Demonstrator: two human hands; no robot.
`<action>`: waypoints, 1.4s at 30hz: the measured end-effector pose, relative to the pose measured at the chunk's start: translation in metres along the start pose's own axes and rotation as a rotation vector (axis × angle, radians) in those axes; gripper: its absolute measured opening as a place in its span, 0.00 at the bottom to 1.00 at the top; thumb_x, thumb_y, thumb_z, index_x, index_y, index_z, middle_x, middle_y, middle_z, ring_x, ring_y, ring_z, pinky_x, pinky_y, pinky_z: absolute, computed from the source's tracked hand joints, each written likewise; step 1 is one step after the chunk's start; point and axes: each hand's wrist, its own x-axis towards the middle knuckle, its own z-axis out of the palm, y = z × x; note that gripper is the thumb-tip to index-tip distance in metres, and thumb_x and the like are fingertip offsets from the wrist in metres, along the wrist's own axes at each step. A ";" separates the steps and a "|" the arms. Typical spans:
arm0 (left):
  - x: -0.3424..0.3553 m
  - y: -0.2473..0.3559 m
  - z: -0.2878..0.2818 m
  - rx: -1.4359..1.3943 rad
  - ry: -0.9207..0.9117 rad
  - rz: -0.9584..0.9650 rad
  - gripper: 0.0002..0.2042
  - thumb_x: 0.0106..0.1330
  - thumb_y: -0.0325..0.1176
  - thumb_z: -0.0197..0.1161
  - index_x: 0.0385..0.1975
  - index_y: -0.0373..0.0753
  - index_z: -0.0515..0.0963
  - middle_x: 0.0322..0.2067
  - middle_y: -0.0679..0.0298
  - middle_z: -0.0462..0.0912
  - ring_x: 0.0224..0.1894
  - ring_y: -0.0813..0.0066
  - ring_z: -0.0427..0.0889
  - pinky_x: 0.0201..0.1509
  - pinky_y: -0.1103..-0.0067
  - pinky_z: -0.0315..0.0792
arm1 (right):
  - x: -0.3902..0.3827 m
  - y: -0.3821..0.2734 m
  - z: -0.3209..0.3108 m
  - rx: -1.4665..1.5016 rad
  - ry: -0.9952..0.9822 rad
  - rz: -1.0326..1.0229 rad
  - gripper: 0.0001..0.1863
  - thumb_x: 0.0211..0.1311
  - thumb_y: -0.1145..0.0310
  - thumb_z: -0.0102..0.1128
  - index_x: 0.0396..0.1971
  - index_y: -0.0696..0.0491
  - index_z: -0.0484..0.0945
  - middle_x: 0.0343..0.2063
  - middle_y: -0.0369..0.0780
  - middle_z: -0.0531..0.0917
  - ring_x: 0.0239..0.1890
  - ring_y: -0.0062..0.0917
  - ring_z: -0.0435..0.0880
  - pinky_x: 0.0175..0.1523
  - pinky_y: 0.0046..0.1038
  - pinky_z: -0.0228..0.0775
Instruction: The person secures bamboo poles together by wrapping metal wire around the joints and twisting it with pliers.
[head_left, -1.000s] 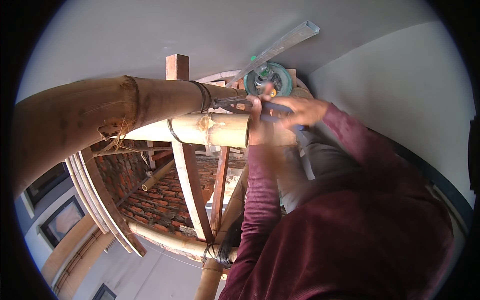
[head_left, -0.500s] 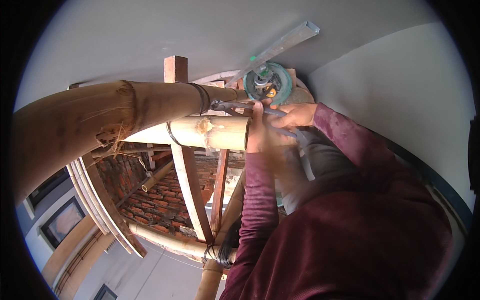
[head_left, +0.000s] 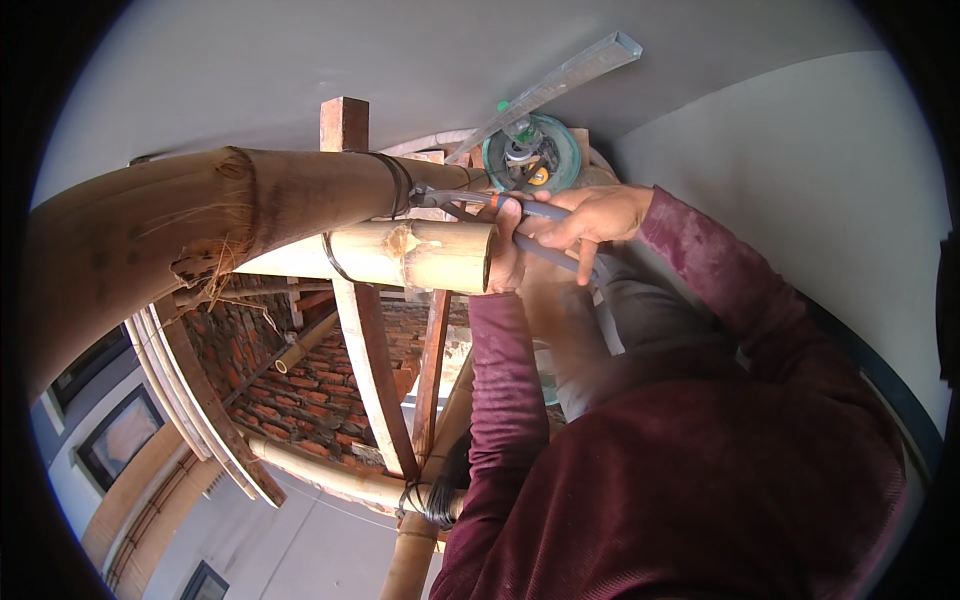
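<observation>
Long-nosed metal pliers with grey handles (head_left: 545, 210) reach left, their jaws at the dark wire binding (head_left: 398, 185) on the thick upper bamboo pole (head_left: 310, 185). My right hand (head_left: 605, 215) is closed on the handles, which stand spread apart. My left hand (head_left: 507, 262) closes around the pliers near the pivot, its thumb up against them; most of its fingers are hidden. It lies beside the cut end of a paler bamboo pole (head_left: 450, 255), just below the upper one. Wire (head_left: 335, 258) also circles that pale pole.
Behind my hands stands a green bucket (head_left: 572, 165) holding a plastic bottle (head_left: 520, 130) and tools. A metal channel (head_left: 575, 75) slants past it. Wooden posts (head_left: 370, 370) and a lower bamboo pole (head_left: 330, 480) cross over a brick surface (head_left: 320, 390). A grey wall (head_left: 780, 150) rises at right.
The pliers and both hands have shifted slightly within the view. My right hand has turned, with a finger now extended downward along the lower handle. The view itself has moved a little.
</observation>
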 end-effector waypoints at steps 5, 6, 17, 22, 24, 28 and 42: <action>0.018 -0.015 -0.017 -0.121 -0.152 0.009 0.15 0.64 0.41 0.60 0.43 0.38 0.71 0.46 0.53 0.77 0.49 0.63 0.77 0.52 0.67 0.75 | -0.002 0.000 -0.001 -0.361 0.149 -0.045 0.16 0.65 0.62 0.53 0.42 0.60 0.74 0.34 0.39 0.80 0.33 0.20 0.77 0.30 0.22 0.66; 0.022 -0.015 -0.015 -0.094 -0.180 0.075 0.16 0.61 0.41 0.62 0.43 0.39 0.71 0.47 0.54 0.77 0.53 0.61 0.75 0.58 0.65 0.71 | -0.004 -0.010 -0.003 -0.514 0.148 -0.034 0.16 0.64 0.62 0.53 0.43 0.60 0.74 0.34 0.39 0.80 0.33 0.19 0.77 0.31 0.23 0.67; 0.047 -0.026 -0.018 -0.080 -0.147 0.143 0.22 0.54 0.27 0.59 0.52 0.35 0.68 0.56 0.52 0.71 0.59 0.60 0.70 0.67 0.65 0.62 | 0.037 0.025 -0.032 -1.217 0.635 -0.326 0.29 0.48 0.76 0.59 0.55 0.48 0.66 0.43 0.47 0.78 0.46 0.44 0.78 0.48 0.43 0.71; 0.064 -0.020 -0.050 0.387 -0.017 0.142 0.32 0.53 0.19 0.54 0.63 0.34 0.60 0.61 0.52 0.65 0.61 0.65 0.67 0.66 0.73 0.59 | 0.114 0.051 -0.079 -1.153 0.649 -0.620 0.33 0.44 0.82 0.59 0.54 0.46 0.66 0.47 0.43 0.75 0.47 0.44 0.77 0.49 0.41 0.72; 0.063 -0.015 -0.044 0.466 0.107 0.140 0.33 0.54 0.20 0.56 0.64 0.34 0.59 0.62 0.52 0.64 0.61 0.65 0.66 0.66 0.73 0.59 | 0.137 0.054 -0.091 -1.132 0.687 -0.714 0.33 0.44 0.83 0.59 0.54 0.47 0.67 0.48 0.42 0.73 0.47 0.45 0.77 0.49 0.41 0.72; 0.063 -0.024 -0.057 0.457 0.100 0.201 0.33 0.54 0.21 0.61 0.63 0.32 0.60 0.56 0.53 0.69 0.54 0.67 0.70 0.58 0.76 0.65 | 0.144 0.061 -0.089 -1.079 0.740 -0.754 0.29 0.46 0.83 0.58 0.52 0.50 0.69 0.47 0.44 0.75 0.47 0.45 0.77 0.50 0.40 0.71; 0.028 -0.017 0.008 -0.146 -0.188 0.230 0.13 0.71 0.44 0.51 0.31 0.43 0.63 0.27 0.69 0.63 0.44 0.70 0.75 0.64 0.63 0.64 | 0.034 0.033 -0.057 -0.284 -0.145 -0.033 0.24 0.56 0.53 0.66 0.36 0.61 0.76 0.28 0.44 0.83 0.24 0.24 0.84 0.15 0.17 0.65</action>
